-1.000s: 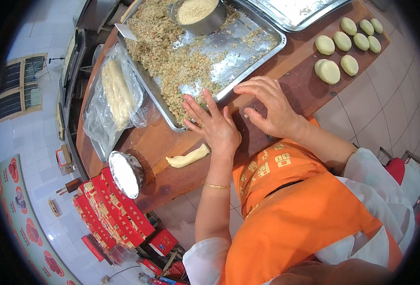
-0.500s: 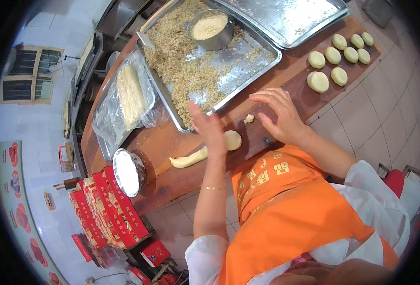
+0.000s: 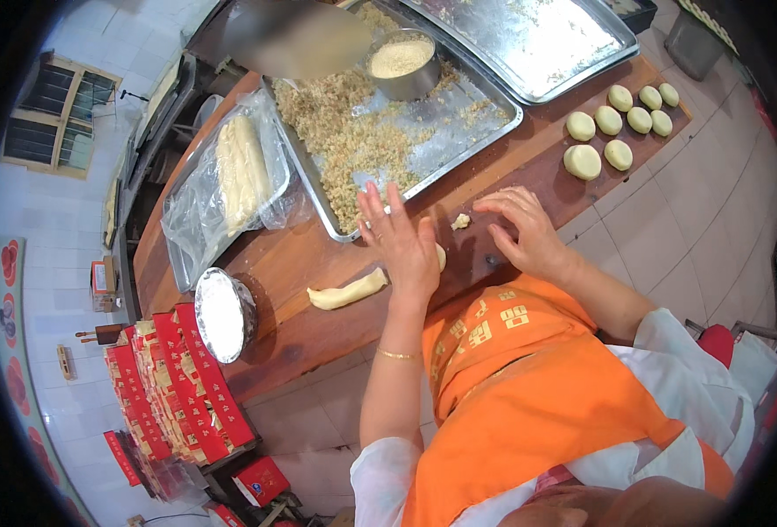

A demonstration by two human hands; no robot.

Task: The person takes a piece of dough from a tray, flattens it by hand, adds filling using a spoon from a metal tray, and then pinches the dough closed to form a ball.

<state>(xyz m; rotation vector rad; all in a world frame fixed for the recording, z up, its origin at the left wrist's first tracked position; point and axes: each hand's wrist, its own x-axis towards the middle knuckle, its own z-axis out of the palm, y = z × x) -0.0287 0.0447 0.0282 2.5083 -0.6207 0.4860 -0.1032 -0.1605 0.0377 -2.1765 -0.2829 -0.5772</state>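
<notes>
Your left hand (image 3: 403,255) spread flat over a mostly hidden dough round (image 3: 442,257), contact unclear, a dough strip (image 3: 347,291) just left of that hand, your right hand (image 3: 529,233) loosely curved, grasping nothing visible, a crumbly lump (image 3: 460,221) just left of it

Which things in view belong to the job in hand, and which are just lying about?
Likely in the job:
dough piece by the left hand,
dough strip,
dough rounds,
bagged dough,
tray of crumbly mixture,
bowl of white powder

Apparently just lying about:
stacked red packaging,
grey bin
</notes>
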